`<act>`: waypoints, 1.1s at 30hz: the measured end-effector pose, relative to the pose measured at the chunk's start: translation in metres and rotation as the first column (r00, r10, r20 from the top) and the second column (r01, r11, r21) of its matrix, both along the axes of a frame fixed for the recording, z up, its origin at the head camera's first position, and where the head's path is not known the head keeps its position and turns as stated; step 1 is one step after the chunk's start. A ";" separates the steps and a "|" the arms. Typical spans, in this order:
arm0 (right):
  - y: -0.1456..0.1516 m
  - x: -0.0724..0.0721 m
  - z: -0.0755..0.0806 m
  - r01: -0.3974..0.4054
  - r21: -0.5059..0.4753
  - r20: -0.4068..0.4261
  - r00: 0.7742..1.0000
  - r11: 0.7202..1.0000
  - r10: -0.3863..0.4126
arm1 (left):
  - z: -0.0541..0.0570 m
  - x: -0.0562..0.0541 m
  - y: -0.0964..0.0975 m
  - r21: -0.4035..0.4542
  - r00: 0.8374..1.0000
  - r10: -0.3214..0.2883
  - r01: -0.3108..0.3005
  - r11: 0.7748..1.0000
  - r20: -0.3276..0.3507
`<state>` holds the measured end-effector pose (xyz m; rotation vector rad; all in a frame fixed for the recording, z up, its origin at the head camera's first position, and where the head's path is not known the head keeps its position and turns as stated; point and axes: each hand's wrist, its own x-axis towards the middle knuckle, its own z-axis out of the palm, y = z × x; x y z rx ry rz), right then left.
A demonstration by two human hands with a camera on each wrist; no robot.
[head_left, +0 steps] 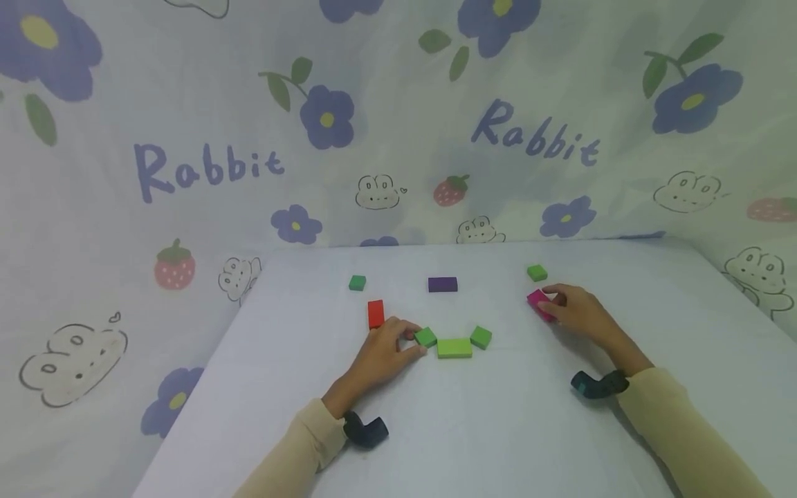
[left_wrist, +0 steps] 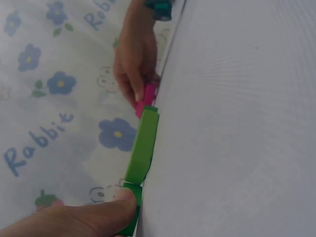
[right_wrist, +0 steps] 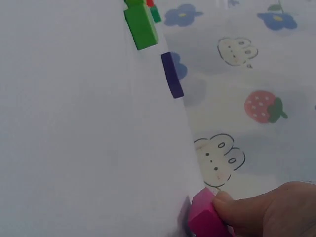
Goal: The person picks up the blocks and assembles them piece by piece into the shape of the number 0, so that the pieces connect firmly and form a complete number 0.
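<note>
My left hand (head_left: 381, 351) pinches a small green block (head_left: 426, 337) at the left end of a lime-green rectangular block (head_left: 454, 348). Another small green block (head_left: 481, 337) sits by the lime block's upper right corner, set at an angle. In the left wrist view, my thumb (left_wrist: 111, 212) presses on the held green block. Farther right, my right hand (head_left: 579, 315) grips a magenta block (head_left: 540, 305) between thumb and fingers. The right wrist view shows the magenta block (right_wrist: 208, 215) tilted, its shadow on the table beside it.
A red block (head_left: 376, 314) lies just beyond my left hand. Toward the back are a teal-green block (head_left: 358, 283), a purple block (head_left: 443, 284) and a green block (head_left: 537, 272). A patterned cloth (head_left: 398, 124) hangs behind the white table (head_left: 498, 429).
</note>
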<state>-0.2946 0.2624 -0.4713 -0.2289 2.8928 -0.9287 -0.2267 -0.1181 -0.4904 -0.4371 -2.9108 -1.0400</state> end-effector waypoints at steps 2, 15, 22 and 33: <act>0.001 -0.001 0.003 -0.010 -0.035 0.037 0.999 0.999 0.012 | 0.001 -0.001 0.000 -0.004 1.000 -0.006 0.006 1.000 0.000; -0.014 0.003 0.011 0.021 -0.329 0.039 0.999 0.944 -0.009 | 0.002 -0.004 0.001 -0.011 1.000 0.001 -0.001 1.000 -0.020; -0.029 0.004 0.005 0.041 -0.358 0.071 0.997 0.933 -0.017 | -0.007 -0.002 0.002 0.007 1.000 -0.005 0.005 1.000 0.005; -0.065 -0.010 -0.004 -0.018 -0.349 0.044 0.998 0.937 0.036 | -0.002 -0.001 0.000 0.000 1.000 -0.010 0.010 1.000 -0.029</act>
